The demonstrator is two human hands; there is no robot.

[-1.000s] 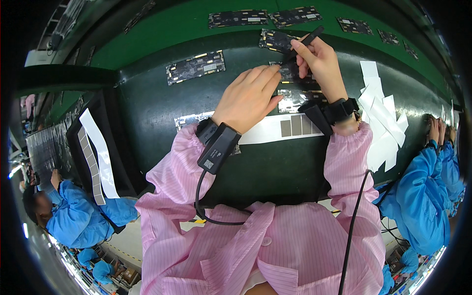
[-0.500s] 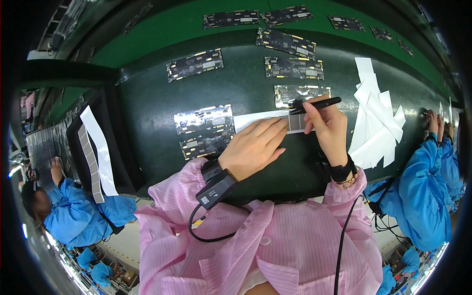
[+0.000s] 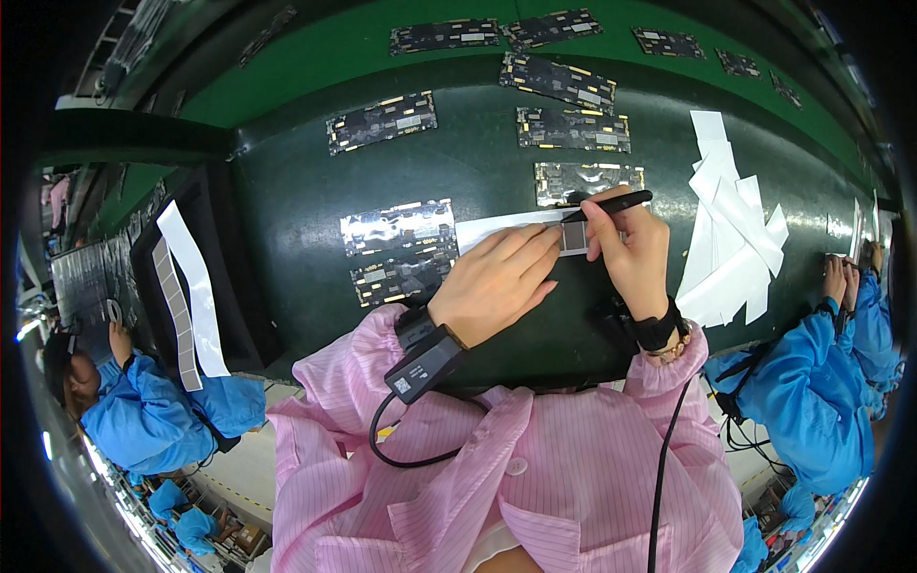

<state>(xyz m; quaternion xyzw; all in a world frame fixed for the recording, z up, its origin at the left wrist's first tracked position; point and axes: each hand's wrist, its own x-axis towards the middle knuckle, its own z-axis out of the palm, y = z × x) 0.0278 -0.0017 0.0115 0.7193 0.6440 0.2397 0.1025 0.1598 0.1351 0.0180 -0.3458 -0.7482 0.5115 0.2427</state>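
Observation:
My left hand (image 3: 501, 282) lies flat, fingers stretched together, over a white backing strip (image 3: 480, 230) on the dark green bench. Grey square stickers (image 3: 574, 236) show on the strip's right end, just past my left fingertips. My right hand (image 3: 626, 244) is closed around a slim black pen-shaped tool (image 3: 621, 201). Its thin tip points left, near the stickers' edge; whether it touches them I cannot tell. Directly beyond the strip lies a shiny dark circuit board (image 3: 590, 180). Two more boards, one glossy (image 3: 396, 227) and one darker (image 3: 401, 277), sit left of my left hand.
A heap of white paper strips (image 3: 731, 229) spreads to the right. At left, a black tray (image 3: 244, 315) holds a white strip and a strip of grey squares (image 3: 176, 306). Several circuit boards (image 3: 382, 122) lie farther back. Co-workers in blue (image 3: 812, 382) sit on both sides.
My right hand and the black tool have shifted slightly left, closer to my left fingertips. My left hand keeps lying on the strip.

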